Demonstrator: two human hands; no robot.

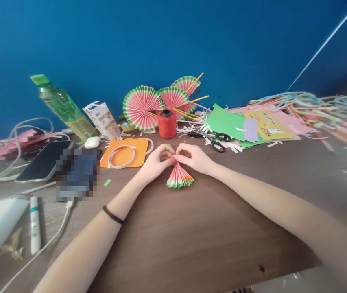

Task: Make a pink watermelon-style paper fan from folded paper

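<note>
Left hand (pixel 158 161) and right hand (pixel 193 157) are both pinching the pleated fan (pixel 180 178) at its tip, just nearside of the red spool (pixel 167 124), with the pleats spreading away from the spool.

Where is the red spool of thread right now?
In the head view, the red thread spool stands just beyond the left hand, before the watermelon paper fans, left of the scissors.

A hobby craft desk (pixel 191 236) against a blue wall (pixel 173 40): finished paper fans (pixel 144 108), a red thread spool (pixel 166 124), scissors (pixel 217 142), coloured sheets (pixel 225 121) and trimmings (pixel 188 129) crowd it, alongside a phone (pixel 43 162), a drink bottle (pixel 65 108) and a half-pleated fan (pixel 180 178).
</note>
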